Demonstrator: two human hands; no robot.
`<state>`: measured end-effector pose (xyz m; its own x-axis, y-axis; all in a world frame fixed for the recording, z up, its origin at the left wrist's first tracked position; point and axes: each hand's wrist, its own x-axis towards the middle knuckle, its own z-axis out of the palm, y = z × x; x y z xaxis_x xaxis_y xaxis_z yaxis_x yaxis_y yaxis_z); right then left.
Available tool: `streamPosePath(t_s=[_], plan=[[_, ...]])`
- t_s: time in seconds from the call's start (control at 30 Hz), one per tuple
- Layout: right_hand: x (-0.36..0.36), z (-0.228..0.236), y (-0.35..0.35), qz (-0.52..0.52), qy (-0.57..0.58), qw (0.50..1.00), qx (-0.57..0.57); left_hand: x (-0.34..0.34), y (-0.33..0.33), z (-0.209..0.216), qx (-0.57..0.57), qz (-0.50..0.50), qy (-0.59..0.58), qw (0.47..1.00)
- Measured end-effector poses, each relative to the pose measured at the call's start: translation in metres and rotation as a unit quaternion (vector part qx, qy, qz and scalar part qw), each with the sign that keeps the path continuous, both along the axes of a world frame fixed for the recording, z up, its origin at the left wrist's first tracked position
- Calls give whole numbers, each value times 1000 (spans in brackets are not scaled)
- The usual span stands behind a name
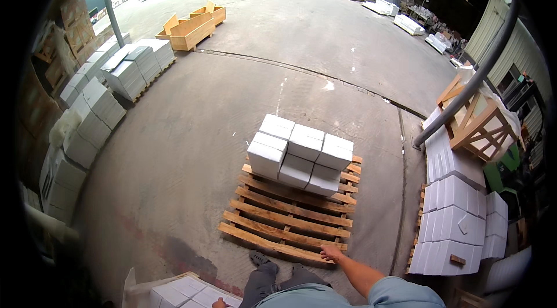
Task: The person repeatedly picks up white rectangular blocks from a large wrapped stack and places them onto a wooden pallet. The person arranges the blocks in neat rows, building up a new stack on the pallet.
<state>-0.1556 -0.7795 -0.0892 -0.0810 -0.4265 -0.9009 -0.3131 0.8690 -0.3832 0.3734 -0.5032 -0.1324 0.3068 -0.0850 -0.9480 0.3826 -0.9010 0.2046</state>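
At the near left, white boxes (185, 292) lie just below the person, and the left hand (219, 303) shows only as a sliver at the bottom edge, touching or just over them; I cannot tell whether it grips anything. In the middle, a wooden pallet (290, 215) lies flat on the concrete floor (191, 134), its far half loaded with a block of white cartons (301, 154), its near slats bare. The right hand (332, 253) reaches out with fingers spread and loose, resting on the pallet's nearest slat, grasping nothing. The pallet looks stiff, rough and splintery, and heavy with that load; the near edge board or a stringer end seems the safest hold. At the right stand more stacked white cartons (458, 227) beneath a wooden crate frame (478, 122).
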Motion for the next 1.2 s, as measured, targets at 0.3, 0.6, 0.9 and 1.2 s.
streamPosePath(t_s=[0.3,0.6,0.9,1.2], plan=[[9,30,-36,-82,23,996,-35,47,-250,33,-208,-53,-53,975],[5,10,-93,-46,35,998,14,-10,-386,62,-176,-9,38,984],[15,-38,-331,23,12,998,-61,-84,-545,45,-135,3,84,987],[83,-152,-580,-45,-32,991,-118,-136,-802,-102,-122,74,55,988]])
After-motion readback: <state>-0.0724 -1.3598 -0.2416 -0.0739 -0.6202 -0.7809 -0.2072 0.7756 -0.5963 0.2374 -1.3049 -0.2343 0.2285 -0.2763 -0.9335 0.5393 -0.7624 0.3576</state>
